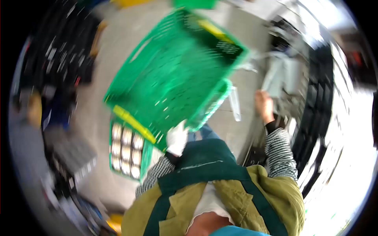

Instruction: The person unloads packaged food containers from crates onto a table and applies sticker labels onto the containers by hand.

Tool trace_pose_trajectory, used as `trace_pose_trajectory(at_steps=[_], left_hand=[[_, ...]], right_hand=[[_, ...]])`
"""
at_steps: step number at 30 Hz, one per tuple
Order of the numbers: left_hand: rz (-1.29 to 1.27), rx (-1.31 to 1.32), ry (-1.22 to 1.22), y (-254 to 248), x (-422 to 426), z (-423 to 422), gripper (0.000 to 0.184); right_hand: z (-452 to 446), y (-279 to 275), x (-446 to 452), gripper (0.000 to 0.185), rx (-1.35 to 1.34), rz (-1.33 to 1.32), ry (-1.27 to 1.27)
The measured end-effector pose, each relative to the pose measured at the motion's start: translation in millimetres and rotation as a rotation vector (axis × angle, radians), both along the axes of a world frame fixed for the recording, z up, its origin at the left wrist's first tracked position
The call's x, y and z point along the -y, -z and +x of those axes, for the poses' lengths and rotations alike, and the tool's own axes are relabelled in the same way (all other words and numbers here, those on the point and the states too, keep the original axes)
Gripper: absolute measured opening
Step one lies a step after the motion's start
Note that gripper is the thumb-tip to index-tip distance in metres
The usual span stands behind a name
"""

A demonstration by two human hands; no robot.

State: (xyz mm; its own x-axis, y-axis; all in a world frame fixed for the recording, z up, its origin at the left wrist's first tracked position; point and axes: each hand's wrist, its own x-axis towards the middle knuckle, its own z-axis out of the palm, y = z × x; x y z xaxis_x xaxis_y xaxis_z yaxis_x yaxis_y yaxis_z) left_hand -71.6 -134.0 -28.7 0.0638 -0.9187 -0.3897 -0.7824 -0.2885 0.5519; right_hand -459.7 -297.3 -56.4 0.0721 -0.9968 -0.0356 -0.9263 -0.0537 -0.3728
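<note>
A large green plastic crate (157,74) with yellow strips at its ends fills the middle of the view, tilted and smeared by motion. No goods show inside it. My left hand (177,138), in a white glove, grips the crate's near edge close to my apron. Out to the right is my right hand (264,105), bare, its fingers curled closed. What they hold, if anything, cannot be made out. Just beyond that hand stands a pale grey panel-like object (280,76). Part of another green crate (220,100) shows under the right side of the large one.
A green crate (145,163) with rows of round, pale-topped items (126,149) sits on the floor at left. Stacked dark crates (55,51) stand at far left, near a grey box (75,151). Black racks (321,94) line the right side. A person (27,133) is at the left edge.
</note>
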Motion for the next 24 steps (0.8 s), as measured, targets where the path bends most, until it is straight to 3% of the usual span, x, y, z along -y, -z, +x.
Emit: trace_pose_trajectory(at_steps=[1,3,5,7,9,10,16,17,18,19,20,21,22,23,24], left_hand=[[0.092,0.018,-0.023,-6.4,9.5,-5.9,0.039],[0.161,0.078,-0.037,-2.4,35.0,-18.7,0.038],[0.015,0.05,0.086,-11.3,48.9,-34.2,0.049],[-0.297,0.133,0.206,29.4,48.6,-25.5,0.06],[-0.29,0.447,0.305,-33.1,80.6,-83.7,0.068],[-0.429,0.378,0.367,-49.3,92.5,-117.5,0.067],[-0.888,-0.043,0.847,-148.7,127.4,-437.4,0.049],[-1.008,-0.192,0.914,-172.2,125.0,-508.4,0.046],[-1.06,-0.2,0.947,-191.2,121.8,-569.9,0.045],[-1.124,-0.262,0.974,-212.4,111.2,-631.9,0.045],[-1.149,-0.306,1.009,-233.4,98.8,-697.6,0.044],[-1.173,-0.278,1.025,-253.5,84.9,-746.3,0.038],[-0.966,0.002,1.114,-270.5,76.9,-799.4,0.027],[-1.725,-0.257,1.19,-246.4,93.1,-865.4,0.025],[-1.044,0.022,1.222,-279.1,58.8,-897.4,0.025]], right_hand=[[-8.3,-10.0,-46.0,0.014,0.144,0.054,0.065],[-32.9,-15.6,-117.7,0.014,0.182,0.234,0.173],[-61.3,-38.4,-196.9,0.014,0.164,0.365,0.418],[-96.4,-63.2,-269.0,0.014,0.269,0.292,0.501],[-132.5,-94.4,-334.6,0.014,0.294,0.131,0.729],[-150.2,-111.7,-365.9,0.013,0.298,0.034,0.829],[-295.3,-239.2,-559.3,0.012,-0.032,-0.525,1.272],[-328.7,-252.4,-604.7,0.015,-0.163,-0.439,1.423],[-376.1,-258.3,-652.0,0.018,-0.252,-0.567,1.427],[-412.0,-282.6,-684.9,0.019,-0.211,-0.271,1.768],[-462.5,-276.4,-753.5,0.018,-0.608,-0.524,1.439],[-503.0,-279.6,-788.5,0.018,-0.464,-0.53,1.62],[-564.5,-258.5,-872.8,0.02,-1.251,-0.013,1.396],[-588.4,-270.1,-898.2,0.02,-1.034,-0.14,1.558],[-612.1,-281.6,-924.2,0.021,-0.83,-0.291,1.706]])
